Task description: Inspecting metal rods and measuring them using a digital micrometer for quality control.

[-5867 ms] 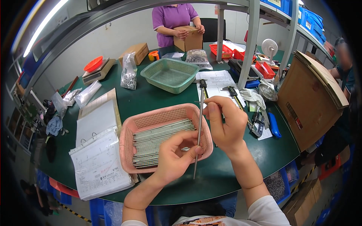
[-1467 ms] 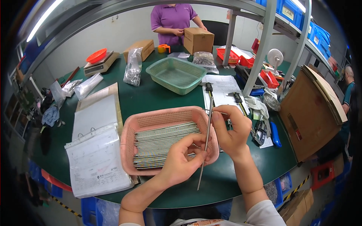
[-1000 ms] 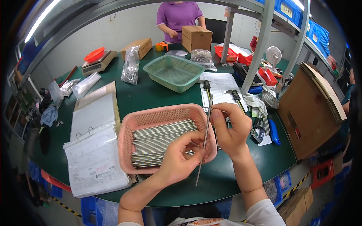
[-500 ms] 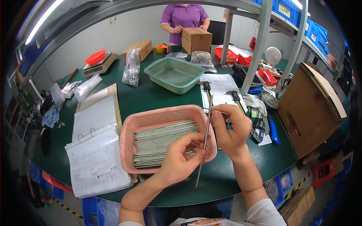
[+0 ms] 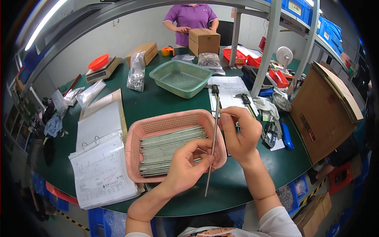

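Note:
My left hand pinches a long, thin metal rod between thumb and fingers, above the right end of a pink plastic basket. The rod stands nearly upright, leaning a little, its lower end beyond the basket's near rim. Close to its upper end, my right hand is closed on a thin metal pin-like piece that crosses the rod; whether the two touch I cannot tell. Many similar rods lie side by side in the basket, partly hidden by my left hand.
Left of the basket lies an open ring binder. Behind it are a green basket and a bag of small parts. Calipers rest on paper; a cardboard box stands right. Across the table, a person in purple handles a carton.
The rod's upper end has shifted slightly left, so it stands a little more upright. Both hands keep their grips. The view has moved slightly.

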